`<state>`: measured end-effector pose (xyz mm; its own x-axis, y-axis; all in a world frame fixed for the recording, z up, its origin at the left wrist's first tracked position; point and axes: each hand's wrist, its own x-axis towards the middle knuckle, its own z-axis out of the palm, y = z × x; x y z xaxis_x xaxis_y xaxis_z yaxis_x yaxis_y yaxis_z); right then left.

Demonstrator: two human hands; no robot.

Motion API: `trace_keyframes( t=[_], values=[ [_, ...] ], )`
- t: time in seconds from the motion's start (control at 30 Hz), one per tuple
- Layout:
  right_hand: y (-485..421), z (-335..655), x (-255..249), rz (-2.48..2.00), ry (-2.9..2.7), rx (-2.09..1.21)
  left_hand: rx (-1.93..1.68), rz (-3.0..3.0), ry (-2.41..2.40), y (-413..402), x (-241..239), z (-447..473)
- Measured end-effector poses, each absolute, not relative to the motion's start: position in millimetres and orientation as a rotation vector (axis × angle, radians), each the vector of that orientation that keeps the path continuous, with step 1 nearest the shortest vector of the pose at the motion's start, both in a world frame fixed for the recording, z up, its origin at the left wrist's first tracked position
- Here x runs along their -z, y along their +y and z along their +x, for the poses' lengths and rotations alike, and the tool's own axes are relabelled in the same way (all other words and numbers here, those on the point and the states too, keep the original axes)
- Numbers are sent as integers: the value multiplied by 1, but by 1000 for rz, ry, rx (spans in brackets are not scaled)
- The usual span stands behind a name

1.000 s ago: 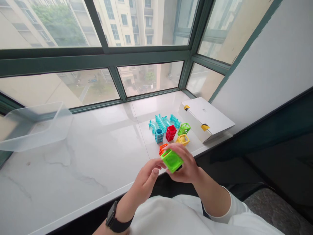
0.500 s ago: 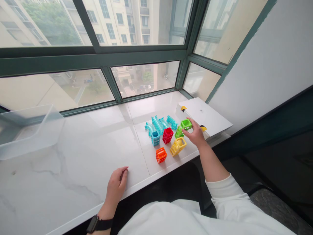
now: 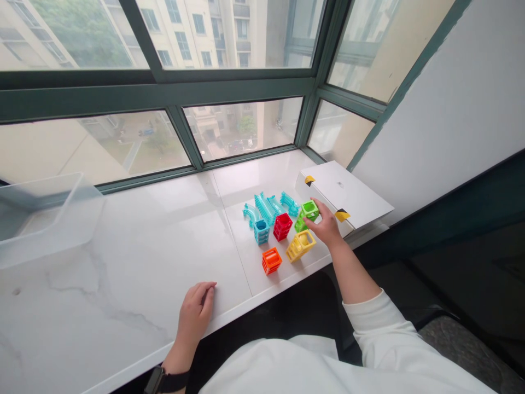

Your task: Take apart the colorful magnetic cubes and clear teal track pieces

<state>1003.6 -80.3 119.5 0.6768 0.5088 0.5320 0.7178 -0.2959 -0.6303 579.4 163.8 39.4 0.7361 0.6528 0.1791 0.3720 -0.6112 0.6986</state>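
My right hand (image 3: 327,224) has its thumb and fingers closed round a green openwork block (image 3: 309,209). That block sits on or directly against another green block (image 3: 300,223); I cannot tell if the two are joined. Close by stand a yellow block tower (image 3: 301,246), a red one (image 3: 283,227), a blue one (image 3: 261,233) and a shorter orange one (image 3: 271,261). Behind them lie several clear turquoise track pieces (image 3: 266,208). My left hand (image 3: 196,309) rests on the white countertop (image 3: 156,262), fingers curled together, with nothing seen in it.
A white box (image 3: 348,191) with yellow-and-black tabs stands at the right, just beyond my right hand. At the far left is a clear plastic bin (image 3: 86,213). Green-framed windows (image 3: 241,87) border the back, and the counter's front edge (image 3: 229,316) runs near my body.
My right hand has moved slightly left and down with the green block, which now lines up over the other green block. My left hand stays in place.
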Motion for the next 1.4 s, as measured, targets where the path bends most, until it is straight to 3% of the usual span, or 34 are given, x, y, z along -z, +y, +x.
trace_keyframes(
  t=[0.57,1.0,1.4],
  values=[
    [-81,1003,-109,-1974,-879,219,-561,2289,753,163,-42,581],
    [-81,1018,-81,-1711,-725,-122,-582,2343,729,164,-40,580],
    [-82,1024,-72,-1752,-667,-208,-586,2325,739,164,-37,580]
  ],
)
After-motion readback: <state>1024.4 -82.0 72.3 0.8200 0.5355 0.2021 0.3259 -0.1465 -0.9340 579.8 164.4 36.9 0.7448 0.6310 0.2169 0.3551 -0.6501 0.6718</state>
